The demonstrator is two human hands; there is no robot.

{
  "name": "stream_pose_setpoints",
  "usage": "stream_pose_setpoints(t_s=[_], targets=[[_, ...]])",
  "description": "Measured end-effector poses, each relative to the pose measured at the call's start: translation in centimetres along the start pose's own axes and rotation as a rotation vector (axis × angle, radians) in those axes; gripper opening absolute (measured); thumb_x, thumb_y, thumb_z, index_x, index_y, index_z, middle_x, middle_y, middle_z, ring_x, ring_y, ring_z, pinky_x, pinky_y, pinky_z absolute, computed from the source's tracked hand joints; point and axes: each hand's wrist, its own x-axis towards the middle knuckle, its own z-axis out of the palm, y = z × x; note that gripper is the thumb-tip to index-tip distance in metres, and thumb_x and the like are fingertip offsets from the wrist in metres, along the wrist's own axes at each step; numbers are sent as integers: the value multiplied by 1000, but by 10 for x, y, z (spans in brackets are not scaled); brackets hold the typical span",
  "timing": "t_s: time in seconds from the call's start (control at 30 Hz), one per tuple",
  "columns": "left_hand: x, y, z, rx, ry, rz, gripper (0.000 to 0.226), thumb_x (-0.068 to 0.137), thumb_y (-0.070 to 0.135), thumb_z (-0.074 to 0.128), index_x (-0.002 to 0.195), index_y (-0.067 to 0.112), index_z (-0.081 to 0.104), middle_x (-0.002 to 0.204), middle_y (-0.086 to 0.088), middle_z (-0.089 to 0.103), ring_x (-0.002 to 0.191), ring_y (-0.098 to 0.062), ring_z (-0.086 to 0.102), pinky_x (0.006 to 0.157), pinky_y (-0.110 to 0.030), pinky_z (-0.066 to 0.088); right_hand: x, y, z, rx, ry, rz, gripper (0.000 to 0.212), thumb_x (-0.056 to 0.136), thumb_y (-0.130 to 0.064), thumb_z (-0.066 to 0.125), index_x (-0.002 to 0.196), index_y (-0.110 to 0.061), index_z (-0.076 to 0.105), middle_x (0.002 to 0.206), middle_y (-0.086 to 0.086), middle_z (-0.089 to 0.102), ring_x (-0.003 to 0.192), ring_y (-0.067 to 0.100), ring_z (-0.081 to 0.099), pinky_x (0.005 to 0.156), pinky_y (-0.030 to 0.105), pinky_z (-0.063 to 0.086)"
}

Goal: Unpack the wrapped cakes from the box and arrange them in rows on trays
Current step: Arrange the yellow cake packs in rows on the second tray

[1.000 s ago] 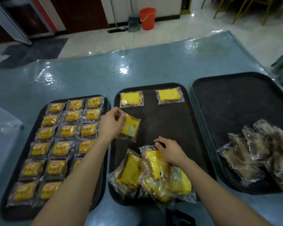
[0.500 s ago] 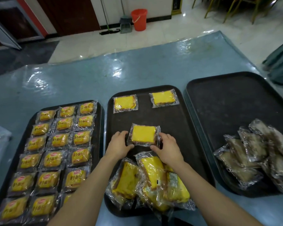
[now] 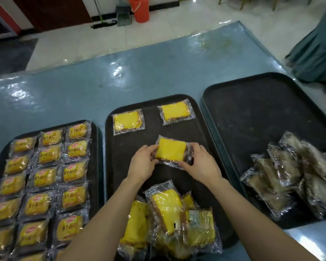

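Left hand (image 3: 142,162) and right hand (image 3: 202,163) both pinching one wrapped cake (image 3: 170,150) by its sides, over middle tray (image 3: 199,140), nearer than two laid cakes (image 3: 128,121), loose pile (image 3: 169,219) at near edge

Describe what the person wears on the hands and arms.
Nothing is worn. The left hand and right hand are bare, with no gloves, rings or wristbands visible. Both forearms are bare to the frame edge, and no sleeves are in view.

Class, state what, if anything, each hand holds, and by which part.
Both hold one square yellow cake in clear plastic wrap: the left hand pinches its left edge, the right hand its right edge.
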Motion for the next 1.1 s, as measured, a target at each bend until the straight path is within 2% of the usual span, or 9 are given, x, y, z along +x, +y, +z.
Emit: stream_pose_setpoints(t_s=[0.1,0.2,0.27,0.37,0.43,0.57,0.7,0.93,1.1], targets=[[10,5,-1,131,57,18,64,93,24,83,149,39,57,115,8,49,108,-14,52,97,-34,51,10,6,-9,-68,8,38,73,104,-59,55,163,-22,34,139,9,61,110,29,70,83,43,59],[11,15,-4,109,112,-118,38,96,32,79,123,29,53,103,4,67,92,-16,67,81,-43,61,12,9,-10,-188,43,14,31,108,-47,55,121,-19,60,98,4,74,81,23,70,68,40,59],[9,24,-3,-43,39,-173,22,104,26,69,117,27,51,100,1,72,86,-15,69,78,-41,62,8,9,-9,-176,76,34,28,109,-44,56,95,-20,61,78,-1,68,66,18,64,56,35,52],[8,44,-2,-273,-95,-65,43,109,13,55,149,25,46,136,7,68,115,-11,68,92,-29,57,-6,12,-5,-48,6,7,46,110,-47,53,72,-21,59,61,-3,60,54,14,58,49,33,41],[8,56,-2,-321,-173,39,66,107,14,58,164,31,31,156,13,56,127,-14,63,104,-36,55,-16,13,-1,46,-97,-62,51,110,-48,52,67,-21,62,57,0,61,51,14,58,51,38,45],[2,53,1,45,18,95,95,86,65,78,162,28,33,154,3,52,141,-20,48,120,-46,42,-25,15,-3,24,94,-14,24,102,-46,66,92,-25,62,88,-7,62,67,14,61,62,38,55],[-12,57,8,224,-70,-87,124,58,96,75,150,23,36,145,-3,53,133,-27,57,105,-49,55,-14,25,-9,-117,106,76,81,93,-42,79,157,-21,35,148,3,38,100,24,69,80,40,62],[-4,61,21,63,0,-20,89,81,40,93,149,23,37,141,-4,54,131,-25,58,106,-42,55,1,26,-15,-119,109,57,30,102,-34,71,124,-20,55,123,3,60,96,25,68,79,39,55],[20,62,16,22,28,-25,76,87,33,91,149,22,50,142,0,56,125,-21,61,110,-40,53,26,24,-21,-107,128,65,26,102,-28,71,118,-15,55,119,8,62,97,30,68,80,43,55]])
